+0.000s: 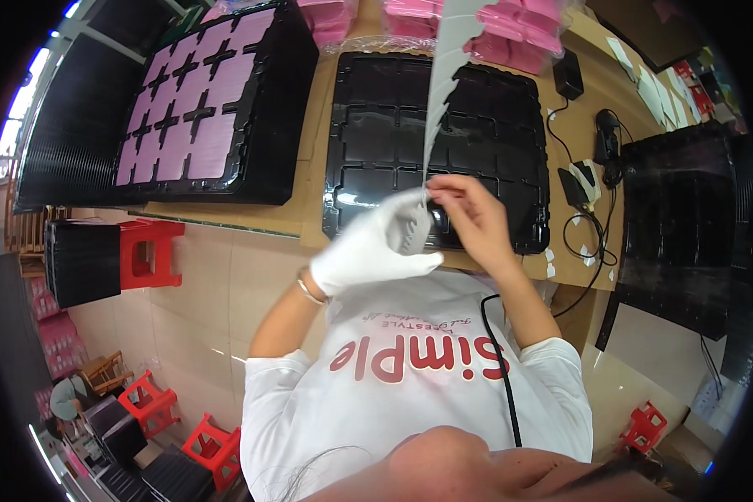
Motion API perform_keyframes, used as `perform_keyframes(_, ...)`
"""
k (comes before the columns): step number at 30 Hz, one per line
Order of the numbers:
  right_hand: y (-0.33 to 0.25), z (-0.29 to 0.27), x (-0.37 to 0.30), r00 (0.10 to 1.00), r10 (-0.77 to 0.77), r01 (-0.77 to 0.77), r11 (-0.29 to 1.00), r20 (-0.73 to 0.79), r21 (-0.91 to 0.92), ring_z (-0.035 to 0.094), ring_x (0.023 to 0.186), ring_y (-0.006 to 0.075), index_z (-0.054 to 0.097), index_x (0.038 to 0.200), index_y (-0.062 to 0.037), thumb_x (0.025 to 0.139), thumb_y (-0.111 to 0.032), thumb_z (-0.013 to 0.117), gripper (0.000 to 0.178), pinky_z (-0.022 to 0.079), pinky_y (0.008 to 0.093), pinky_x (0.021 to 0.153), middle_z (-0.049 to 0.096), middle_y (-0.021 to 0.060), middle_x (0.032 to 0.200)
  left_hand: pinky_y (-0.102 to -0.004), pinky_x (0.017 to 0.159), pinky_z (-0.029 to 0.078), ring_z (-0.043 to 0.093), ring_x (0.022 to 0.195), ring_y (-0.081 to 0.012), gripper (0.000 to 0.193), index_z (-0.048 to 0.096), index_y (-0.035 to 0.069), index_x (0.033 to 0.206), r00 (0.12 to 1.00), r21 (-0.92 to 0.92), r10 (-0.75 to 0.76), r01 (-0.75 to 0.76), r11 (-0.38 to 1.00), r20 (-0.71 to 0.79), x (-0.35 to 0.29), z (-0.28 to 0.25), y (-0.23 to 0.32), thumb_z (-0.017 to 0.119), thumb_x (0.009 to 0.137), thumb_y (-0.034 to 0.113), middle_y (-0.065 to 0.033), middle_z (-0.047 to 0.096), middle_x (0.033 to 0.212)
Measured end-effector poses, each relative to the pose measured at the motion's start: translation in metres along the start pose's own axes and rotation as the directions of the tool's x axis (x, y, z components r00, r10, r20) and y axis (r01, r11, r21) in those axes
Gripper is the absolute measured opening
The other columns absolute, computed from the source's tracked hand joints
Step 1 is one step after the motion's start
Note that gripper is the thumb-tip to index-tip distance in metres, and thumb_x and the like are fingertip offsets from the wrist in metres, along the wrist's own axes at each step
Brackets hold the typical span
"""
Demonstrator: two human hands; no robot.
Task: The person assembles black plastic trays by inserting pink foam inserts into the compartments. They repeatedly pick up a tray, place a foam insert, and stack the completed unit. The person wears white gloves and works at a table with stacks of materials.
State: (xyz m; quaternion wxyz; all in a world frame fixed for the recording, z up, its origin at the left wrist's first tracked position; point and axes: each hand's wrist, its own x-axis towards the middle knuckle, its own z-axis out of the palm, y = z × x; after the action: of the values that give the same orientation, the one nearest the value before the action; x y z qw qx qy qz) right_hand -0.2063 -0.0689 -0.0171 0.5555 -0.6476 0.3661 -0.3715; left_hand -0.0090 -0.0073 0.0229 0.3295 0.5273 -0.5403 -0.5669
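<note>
A long pale grey strip with a toothed edge stretches from the top of the view down to my hands. My left hand, in a white glove and slightly blurred, curls round the strip's lower end. Bare fingers of my right hand pinch the strip just above, thumb and forefinger together. Below the strip on the table lies a black moulded plastic tray divided into rectangular compartments.
On the left stands a tall stack of black trays, its top compartments filled with pink pieces. Pink wrapped bundles lie behind. Cables and a black adapter rest on the right. A red stool stands left of the table.
</note>
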Motion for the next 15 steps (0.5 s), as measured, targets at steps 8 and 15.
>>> perform_keyframes(8, -0.014, 0.027, -0.009, 0.824, 0.108, -0.175, 0.982, 0.556, 0.070, 0.058, 0.115, 0.0188, 0.055, 0.127, -0.0042, 0.102, -0.025, 0.043, 0.034, 0.043, 0.0326, 0.098, 0.063, 0.0086, 0.119, -0.0445, 0.079, 0.045, 0.051, 0.105, -0.0325, 0.043, 0.051, 0.003, 0.107, 0.826, -0.973, 0.556, -0.195, 0.127, -0.093, -0.004, -0.038, -0.051, 0.066, 0.067, 0.008, -0.0158, 0.052, 0.109)
perform_keyframes(15, -0.017, 0.031, 0.001, 0.771, 0.197, -0.463, 0.826, 0.605, 0.321, 0.063, 0.099, 0.0128, 0.061, 0.109, -0.0023, 0.092, -0.009, 0.064, 0.019, 0.049, 0.0279, 0.087, 0.065, 0.0073, 0.106, -0.0340, 0.073, 0.042, 0.045, 0.078, -0.0163, 0.036, 0.049, 0.005, 0.110, 0.798, -0.801, 0.369, -0.567, 0.191, -0.477, -0.003, -0.069, -0.024, 0.055, 0.092, 0.036, -0.0054, 0.049, 0.093)
